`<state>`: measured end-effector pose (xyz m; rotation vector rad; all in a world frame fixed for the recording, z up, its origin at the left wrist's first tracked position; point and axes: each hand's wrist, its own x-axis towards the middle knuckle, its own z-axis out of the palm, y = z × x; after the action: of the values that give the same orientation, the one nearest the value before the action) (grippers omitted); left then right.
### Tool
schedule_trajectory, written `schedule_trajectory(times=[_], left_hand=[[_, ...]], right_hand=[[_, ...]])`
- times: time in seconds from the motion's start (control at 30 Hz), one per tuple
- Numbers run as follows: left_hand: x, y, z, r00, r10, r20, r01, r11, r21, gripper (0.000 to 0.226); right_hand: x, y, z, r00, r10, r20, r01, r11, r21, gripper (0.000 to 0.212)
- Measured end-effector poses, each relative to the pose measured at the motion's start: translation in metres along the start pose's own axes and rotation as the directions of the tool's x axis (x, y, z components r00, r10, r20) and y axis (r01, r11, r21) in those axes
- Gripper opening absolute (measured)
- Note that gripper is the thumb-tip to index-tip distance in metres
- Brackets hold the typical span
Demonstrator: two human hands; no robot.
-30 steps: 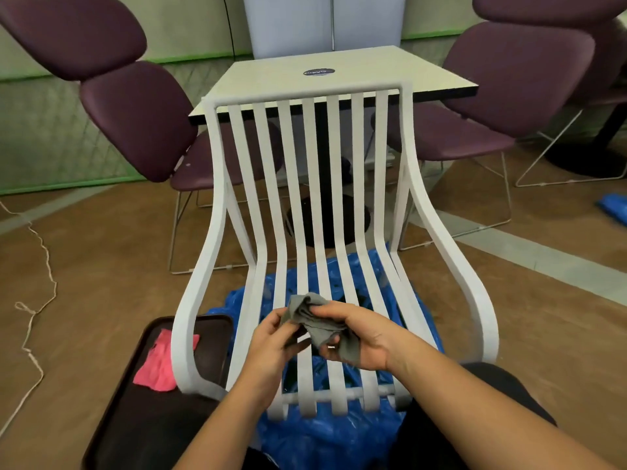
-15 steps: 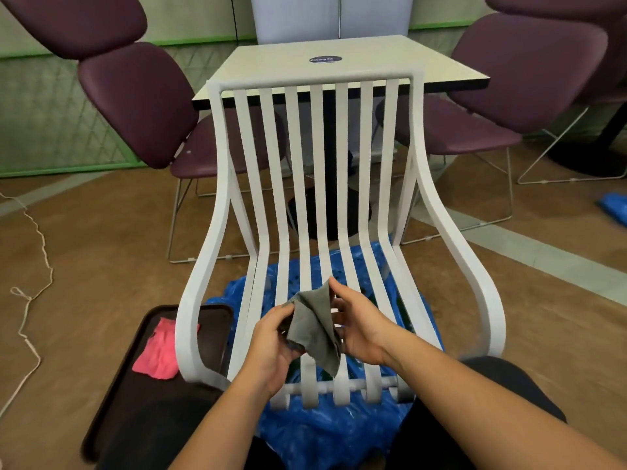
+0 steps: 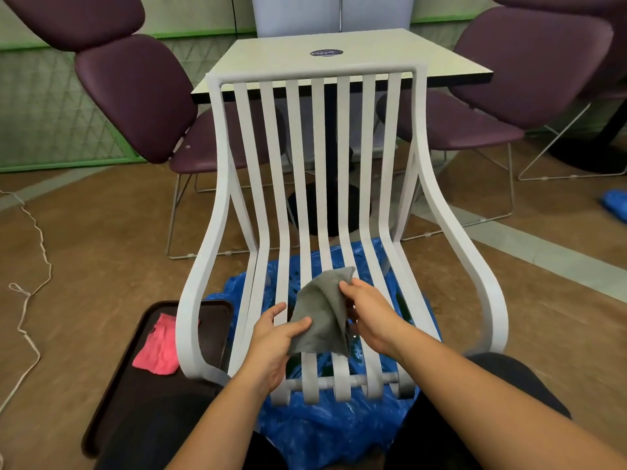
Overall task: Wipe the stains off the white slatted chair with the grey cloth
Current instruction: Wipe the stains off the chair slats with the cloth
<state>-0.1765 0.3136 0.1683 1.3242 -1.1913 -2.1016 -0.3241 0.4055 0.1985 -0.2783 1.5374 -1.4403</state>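
Observation:
The white slatted chair (image 3: 342,157) stands right in front of me, its seat slats running down toward my knees. Above the front of the seat I hold the grey cloth (image 3: 322,313) spread between both hands. My left hand (image 3: 274,344) pinches its lower left edge with the thumb on top. My right hand (image 3: 369,313) pinches its upper right edge. The cloth hangs partly unfolded and hides a few seat slats. Dark green smears show between the slats just right of the cloth.
A dark tray (image 3: 118,385) with a pink cloth (image 3: 157,349) lies on the floor at my left. Blue plastic sheeting (image 3: 325,432) is spread under the chair. A table (image 3: 373,52) and purple chairs (image 3: 135,93) stand behind. A white cord (image 3: 32,283) trails at far left.
The cloth was bunched between my hands; both hands have pulled it open into a flat sheet and lifted it slightly. The view has moved closer to the chair.

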Motion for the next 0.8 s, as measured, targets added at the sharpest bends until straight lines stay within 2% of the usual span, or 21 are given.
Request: schedule_trajectory(times=[0.1,0.2,0.27,0.33,0.4,0.5,0.57,0.63,0.7,0.8], left_hand=[[0.002,0.005,-0.004,1.000,-0.015,0.019,0.013,0.997,0.072,0.061],[-0.004,0.013,-0.006,0.981,-0.071,0.183,0.072,0.997,0.003,0.047],[-0.009,0.018,-0.007,0.954,-0.145,0.264,0.158,0.987,-0.030,0.043],[-0.010,0.018,-0.008,0.941,-0.175,0.288,0.192,0.981,-0.033,0.043],[-0.008,0.016,-0.009,0.952,-0.134,0.275,0.143,0.990,-0.014,0.046],[0.000,0.011,-0.008,0.984,-0.017,0.180,0.009,0.999,0.044,0.043],[0.003,0.007,-0.008,0.992,0.058,0.108,-0.076,0.982,0.173,0.035],[0.006,0.003,-0.009,0.991,0.127,0.038,-0.132,0.925,0.356,0.035],[0.006,0.000,-0.010,0.974,0.223,-0.024,-0.176,0.827,0.535,0.046],[0.009,-0.005,-0.015,0.945,0.328,0.001,-0.204,0.586,0.784,0.049]], right_hand=[[0.002,-0.001,-0.003,0.999,-0.043,0.011,0.042,0.997,0.066,0.028],[0.006,0.001,-0.007,0.997,-0.021,0.070,0.001,0.961,0.275,0.032],[0.005,0.000,-0.008,0.991,0.025,0.130,-0.070,0.933,0.353,0.035],[0.002,0.000,-0.006,0.978,0.082,0.189,-0.135,0.949,0.286,0.038],[0.003,0.004,-0.005,0.969,0.121,0.214,-0.156,0.976,0.153,0.036],[0.011,0.012,-0.006,0.974,0.184,0.134,-0.198,0.974,0.106,0.032],[0.014,0.014,-0.008,0.976,0.208,0.068,-0.209,0.978,0.015,0.030],[0.014,0.015,-0.009,0.979,0.205,0.001,-0.203,0.974,-0.101,0.035],[0.014,0.016,-0.011,0.981,0.190,-0.041,-0.194,0.970,-0.150,0.042],[0.011,0.015,-0.010,0.989,0.145,-0.029,-0.147,0.970,-0.194,0.053]])
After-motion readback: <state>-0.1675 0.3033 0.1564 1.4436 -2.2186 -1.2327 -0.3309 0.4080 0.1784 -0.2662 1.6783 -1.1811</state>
